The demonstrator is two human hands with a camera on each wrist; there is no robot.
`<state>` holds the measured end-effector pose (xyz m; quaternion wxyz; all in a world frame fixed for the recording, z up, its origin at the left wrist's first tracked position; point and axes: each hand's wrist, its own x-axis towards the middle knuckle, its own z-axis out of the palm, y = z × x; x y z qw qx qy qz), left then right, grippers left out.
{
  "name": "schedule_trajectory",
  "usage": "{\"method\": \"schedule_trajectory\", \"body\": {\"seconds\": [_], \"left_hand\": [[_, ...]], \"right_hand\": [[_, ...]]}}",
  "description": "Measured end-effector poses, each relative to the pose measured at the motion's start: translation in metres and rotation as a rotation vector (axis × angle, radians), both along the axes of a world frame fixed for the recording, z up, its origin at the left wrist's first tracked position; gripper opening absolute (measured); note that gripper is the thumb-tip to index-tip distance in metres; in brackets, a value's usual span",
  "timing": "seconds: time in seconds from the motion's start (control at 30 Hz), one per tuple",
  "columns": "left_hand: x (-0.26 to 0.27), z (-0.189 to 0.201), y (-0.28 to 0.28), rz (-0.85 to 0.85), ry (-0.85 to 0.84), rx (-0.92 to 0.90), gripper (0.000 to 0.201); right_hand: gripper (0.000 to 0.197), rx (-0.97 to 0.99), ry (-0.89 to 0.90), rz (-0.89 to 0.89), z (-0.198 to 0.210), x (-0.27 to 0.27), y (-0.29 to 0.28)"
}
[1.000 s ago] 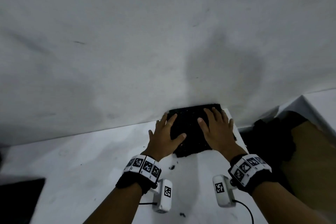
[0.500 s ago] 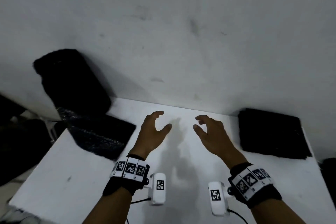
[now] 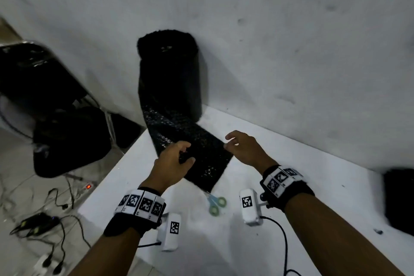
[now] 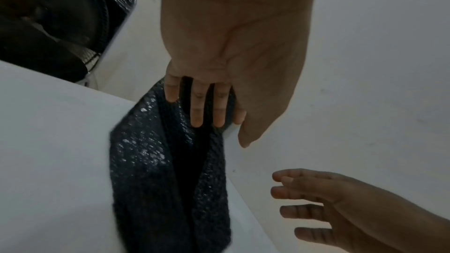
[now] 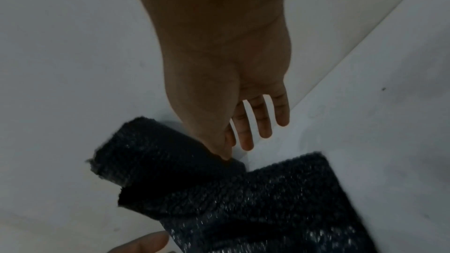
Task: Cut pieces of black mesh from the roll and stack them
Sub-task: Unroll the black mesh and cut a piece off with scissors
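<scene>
The black mesh [image 3: 192, 148] looks soft, light and floppy. It runs from the roll [image 3: 169, 74] by the wall down onto the tabletop [image 3: 313, 186]. Best to hold its two side edges. The left hand [image 3: 171, 163] hangs over it, fingers loosely bent. The right hand [image 3: 244, 148] reaches its edge, fingers spread, holding nothing. Scissors [image 3: 215, 204] lie near.

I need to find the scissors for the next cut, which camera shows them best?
The head view: the green-handled scissors lie on the white table, blades tucked under the end of the unrolled mesh strip. Neither wrist view shows them, only mesh and fingers.
</scene>
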<state>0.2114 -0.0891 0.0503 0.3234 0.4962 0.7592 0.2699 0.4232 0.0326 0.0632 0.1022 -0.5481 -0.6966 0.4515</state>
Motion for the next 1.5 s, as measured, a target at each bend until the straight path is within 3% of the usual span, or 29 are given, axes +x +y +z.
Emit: {"method": "schedule_trajectory", "body": {"seconds": [0.07,0.2,0.27,0.33,0.4,0.57,0.67,0.77,0.83,0.9,1.0,1.07,1.13,1.27,1.4,1.5], "left_hand": [[-0.026,-0.011,-0.006,0.002,0.029,-0.019,0.048],[-0.060,-0.036,-0.018,0.014,0.064,-0.038,0.044],[-0.069,-0.047,-0.024,0.026,0.062,-0.039,0.044],[-0.074,-0.055,-0.028,0.028,0.034,-0.065,0.043],[-0.077,-0.060,-0.031,0.037,-0.010,-0.057,0.044],[-0.066,-0.052,-0.031,0.059,-0.149,-0.064,0.054],[-0.052,-0.036,-0.035,0.025,-0.247,-0.058,0.082],[-0.042,-0.021,-0.047,-0.039,-0.300,-0.016,0.102],[-0.039,-0.011,-0.056,-0.012,-0.374,0.031,0.095],[-0.042,-0.002,-0.068,0.053,-0.344,0.048,0.082],[-0.055,0.004,-0.088,0.137,-0.210,0.050,0.043],[-0.066,0.007,-0.102,0.157,-0.151,0.040,0.024],[-0.078,0.010,-0.114,0.190,-0.107,0.045,0.021],[-0.096,0.024,-0.140,0.300,-0.172,0.069,0.021],[-0.109,0.040,-0.166,0.345,-0.267,0.089,0.021],[-0.118,0.051,-0.184,0.355,-0.316,0.083,0.025]], "right_hand": [[0.034,-0.033,-0.065,0.043,-0.021,-0.036,0.008],[0.101,-0.004,-0.280,0.115,-0.069,-0.085,0.014],[0.121,0.008,-0.368,0.127,-0.086,-0.100,0.014],[0.109,0.071,-0.451,0.136,-0.100,-0.112,0.014],[0.076,0.136,-0.471,0.122,-0.107,-0.119,0.013],[0.041,0.006,-0.117,0.106,-0.082,-0.120,-0.007],[0.024,-0.054,0.038,0.142,-0.056,-0.120,-0.033],[0.030,-0.276,0.283,0.127,-0.028,-0.124,-0.057],[0.042,-0.528,0.406,0.152,-0.008,-0.126,-0.068],[0.054,-0.622,0.386,0.226,0.008,-0.127,-0.071],[0.063,-0.417,0.217,0.373,0.023,-0.131,-0.068],[0.048,-0.122,0.147,0.430,0.030,-0.137,-0.061],[0.036,0.120,0.141,0.483,0.038,-0.147,-0.053],[0.050,0.481,0.198,0.723,0.059,-0.187,-0.049],[0.069,0.631,0.088,1.002,0.083,-0.241,-0.056],[0.055,0.617,-0.039,1.098,0.095,-0.270,-0.056]]}}
